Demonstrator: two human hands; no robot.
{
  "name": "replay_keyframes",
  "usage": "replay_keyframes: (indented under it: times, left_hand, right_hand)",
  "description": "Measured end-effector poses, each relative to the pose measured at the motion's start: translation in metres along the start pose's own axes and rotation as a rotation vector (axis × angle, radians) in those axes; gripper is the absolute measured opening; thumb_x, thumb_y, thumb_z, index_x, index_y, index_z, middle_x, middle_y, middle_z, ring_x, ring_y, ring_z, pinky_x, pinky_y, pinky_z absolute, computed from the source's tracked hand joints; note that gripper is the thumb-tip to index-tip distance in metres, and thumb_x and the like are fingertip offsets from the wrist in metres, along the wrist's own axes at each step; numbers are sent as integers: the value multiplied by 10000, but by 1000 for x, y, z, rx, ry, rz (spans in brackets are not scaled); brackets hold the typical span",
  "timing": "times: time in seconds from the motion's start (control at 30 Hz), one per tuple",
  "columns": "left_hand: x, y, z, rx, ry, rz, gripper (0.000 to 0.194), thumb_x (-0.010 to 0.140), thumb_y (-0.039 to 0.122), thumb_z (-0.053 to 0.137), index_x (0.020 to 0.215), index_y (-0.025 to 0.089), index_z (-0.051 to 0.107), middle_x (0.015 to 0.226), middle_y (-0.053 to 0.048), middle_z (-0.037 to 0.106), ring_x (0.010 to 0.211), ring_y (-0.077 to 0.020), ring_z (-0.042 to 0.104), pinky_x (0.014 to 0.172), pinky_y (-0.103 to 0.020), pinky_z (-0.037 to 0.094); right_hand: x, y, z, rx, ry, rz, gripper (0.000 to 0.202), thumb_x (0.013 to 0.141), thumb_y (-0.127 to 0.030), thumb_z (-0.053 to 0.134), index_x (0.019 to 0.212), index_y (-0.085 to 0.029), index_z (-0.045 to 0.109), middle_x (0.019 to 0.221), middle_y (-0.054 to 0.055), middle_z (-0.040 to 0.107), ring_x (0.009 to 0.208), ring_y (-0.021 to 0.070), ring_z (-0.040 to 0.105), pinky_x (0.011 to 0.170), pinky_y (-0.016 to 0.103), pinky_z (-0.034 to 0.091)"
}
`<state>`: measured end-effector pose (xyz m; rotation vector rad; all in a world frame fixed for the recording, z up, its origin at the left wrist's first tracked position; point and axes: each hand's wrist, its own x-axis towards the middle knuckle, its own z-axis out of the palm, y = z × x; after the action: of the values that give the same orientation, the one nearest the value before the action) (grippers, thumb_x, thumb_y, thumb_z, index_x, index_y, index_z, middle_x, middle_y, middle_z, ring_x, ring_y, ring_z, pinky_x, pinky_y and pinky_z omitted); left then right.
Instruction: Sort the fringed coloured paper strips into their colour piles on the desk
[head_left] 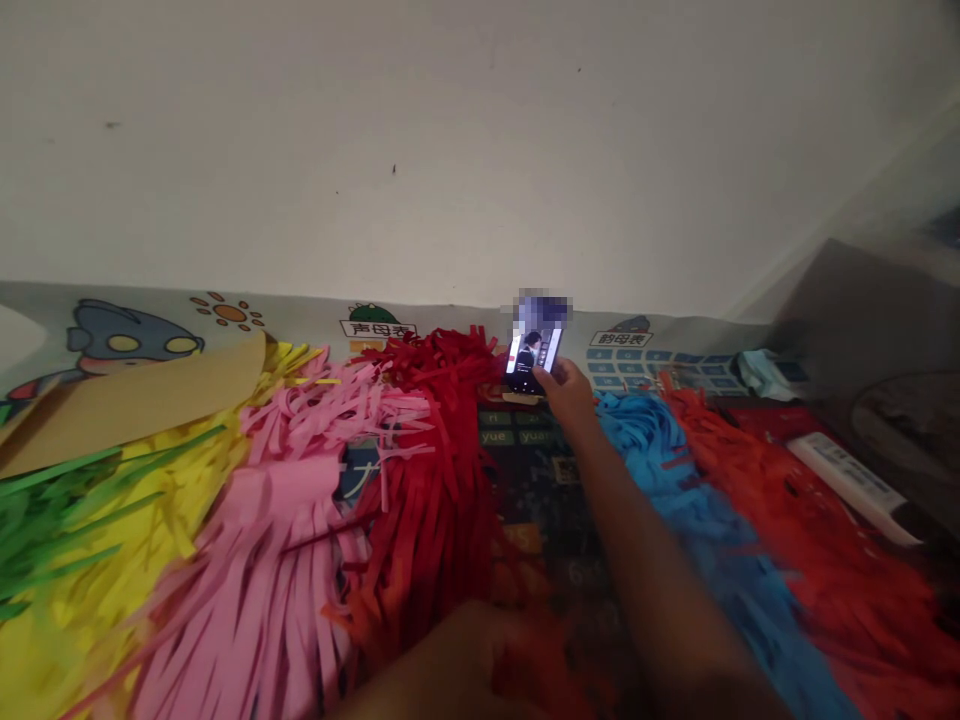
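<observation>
Paper fringe in six colours covers the desk (555,480), which carries a printed mat with letter charts and cartoon figures. From left to right lie green strips (52,510), yellow strips (112,580), pink strips (277,540), red strips (427,440), blue strips (697,500) and orange-red strips (810,520). A brown card sheet (135,400) rests on the yellow and green piles at far left.

The right arm stretches straight forward across the bare middle of the mat, between the red and blue piles, with the forearm low over the desk. The right hand (571,392) reaches the far edge near the wall (480,150); its fingers touch the right edge of a phone (534,355), which stands tilted with its screen lit and partly blurred. Whether the fingers grip the phone or merely rest against it cannot be told.

The left hand (457,660) lies at the bottom of the view, blurred and dark, over red paper; its fingers and what they hold cannot be made out.

A white remote (855,485) lies on the orange-red strips at right, well apart from both hands.
</observation>
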<state>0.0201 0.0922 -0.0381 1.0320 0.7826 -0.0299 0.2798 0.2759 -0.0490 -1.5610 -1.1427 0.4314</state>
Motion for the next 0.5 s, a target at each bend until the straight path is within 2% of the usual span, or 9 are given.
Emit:
replay_keyframes:
  times: [0.17, 0.33, 0.4, 0.5]
  left_hand:
    - [0, 5, 1, 27, 16, -9, 285, 616, 451, 826, 855, 308, 765, 878, 37, 757, 870, -219, 700, 685, -254, 504]
    - [-2, 1, 3, 16, 49, 5, 346, 636, 435, 815, 943, 292, 741, 899, 32, 750, 867, -197, 684, 672, -230, 489]
    - [-4, 2, 4, 4, 32, 21, 379, 650, 439, 805, 985, 279, 735, 926, 23, 751, 867, -193, 682, 676, -226, 490]
    - [-5, 9, 5, -1, -17, 48, 369, 657, 456, 793, 949, 234, 752, 910, -1, 752, 840, -199, 684, 677, -234, 498]
  right_hand:
    - [0, -12, 9, -84, 118, 29, 529, 755, -646, 598, 952, -162, 687, 897, 86, 713, 821, 264, 621, 775, 379, 465]
    - [-1, -14, 10, -115, 144, 52, 514, 756, -650, 575, 897, -168, 686, 837, 72, 694, 764, 251, 598, 722, 355, 441]
    - [-1, -13, 11, -116, 146, 53, 490, 749, -637, 587, 870, -171, 681, 794, 58, 679, 733, 241, 587, 708, 352, 437]
    - [0, -16, 11, -90, 178, 56, 485, 735, -632, 608, 867, -169, 666, 786, 53, 660, 750, 238, 587, 735, 366, 452]
